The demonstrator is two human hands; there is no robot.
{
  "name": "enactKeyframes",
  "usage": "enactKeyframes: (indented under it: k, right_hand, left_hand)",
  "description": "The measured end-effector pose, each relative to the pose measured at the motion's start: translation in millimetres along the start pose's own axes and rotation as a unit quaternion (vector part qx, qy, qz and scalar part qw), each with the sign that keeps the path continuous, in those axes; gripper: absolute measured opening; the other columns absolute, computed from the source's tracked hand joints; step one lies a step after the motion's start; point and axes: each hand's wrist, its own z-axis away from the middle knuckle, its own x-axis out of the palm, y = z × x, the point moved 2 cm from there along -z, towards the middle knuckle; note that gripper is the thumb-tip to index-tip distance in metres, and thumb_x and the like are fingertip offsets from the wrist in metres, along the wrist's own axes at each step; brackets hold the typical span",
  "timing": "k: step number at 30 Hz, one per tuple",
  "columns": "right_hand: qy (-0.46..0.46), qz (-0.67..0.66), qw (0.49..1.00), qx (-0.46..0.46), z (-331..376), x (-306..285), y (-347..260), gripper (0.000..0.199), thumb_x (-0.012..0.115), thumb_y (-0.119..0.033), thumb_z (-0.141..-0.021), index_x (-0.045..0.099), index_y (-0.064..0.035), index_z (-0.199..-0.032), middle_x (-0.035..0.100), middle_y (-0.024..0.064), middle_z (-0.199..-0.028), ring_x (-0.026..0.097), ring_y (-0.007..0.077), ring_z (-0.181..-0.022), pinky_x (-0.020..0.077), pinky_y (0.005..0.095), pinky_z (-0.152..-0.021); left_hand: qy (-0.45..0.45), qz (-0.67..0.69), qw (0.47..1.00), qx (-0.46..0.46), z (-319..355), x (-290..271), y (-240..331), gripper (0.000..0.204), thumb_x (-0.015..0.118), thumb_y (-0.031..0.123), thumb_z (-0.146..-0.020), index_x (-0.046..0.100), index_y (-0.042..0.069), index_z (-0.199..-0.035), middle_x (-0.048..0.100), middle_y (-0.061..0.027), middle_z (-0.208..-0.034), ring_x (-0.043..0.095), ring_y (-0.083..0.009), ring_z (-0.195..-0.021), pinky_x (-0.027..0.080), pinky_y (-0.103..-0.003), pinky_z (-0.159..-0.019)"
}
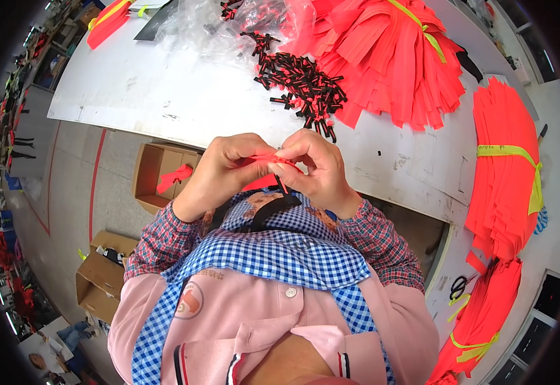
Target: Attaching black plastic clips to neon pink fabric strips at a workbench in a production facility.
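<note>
My left hand (219, 165) and my right hand (320, 168) meet at chest height, just before the table's near edge. Both are closed, thumbs and fingertips pinching a coral-red zipper strip (268, 158) stretched between them. A narrow black pull tab (281, 186) hangs below the right fingertips. More of the coral-red material shows under the hands, partly hidden by them. Beyond my hands, a loose heap of small black-and-red zipper pulls (302, 80) lies on the white table (164, 96).
Behind the heap spreads a big tied bundle of coral-red strips (383, 61), beside crumpled clear plastic (203, 29). Another bundle (501, 186) with a yellow-green tie lies at right, near black-handled scissors (460, 287). Cardboard boxes (144, 183) stand on the floor at left.
</note>
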Motion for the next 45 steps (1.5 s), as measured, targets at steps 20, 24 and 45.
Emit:
enactKeyframes:
  k: [20,24,45]
  right_hand:
    - [0.102,-0.113,0.982,0.113,2,-1,-4,0.015,0.066,-0.010,-0.087,0.061,0.0012,-0.097,0.062,0.0024,-0.085,0.056,0.0047,-0.072,0.0452,0.0174,-0.061]
    - [0.101,-0.129,0.980,0.117,2,1,0,0.015,0.065,-0.013,-0.088,0.057,-0.0012,-0.091,0.057,-0.0015,-0.079,0.050,0.0018,-0.066,0.0413,0.0157,-0.059]
    - [0.124,-0.181,0.963,0.160,-5,8,-13,0.015,0.057,-0.017,-0.094,0.052,-0.0027,-0.094,0.052,-0.0032,-0.082,0.046,0.0011,-0.073,0.0397,0.0161,-0.065]
  left_hand:
    - [-0.002,0.133,0.991,-0.029,-10,0,2,0.016,0.065,0.006,-0.086,0.063,-0.003,-0.098,0.064,-0.0024,-0.089,0.056,-0.0066,-0.081,0.047,-0.022,-0.072]
    - [-0.064,0.078,0.991,-0.084,-16,-5,18,0.023,0.063,0.022,-0.089,0.062,-0.001,-0.094,0.059,0.0011,-0.086,0.051,-0.0042,-0.081,0.041,-0.020,-0.071]
    - [0.023,0.197,0.980,-0.037,-9,3,-6,0.020,0.059,0.017,-0.093,0.065,0.001,-0.102,0.059,0.0028,-0.083,0.050,-0.0035,-0.076,0.042,-0.019,-0.068]
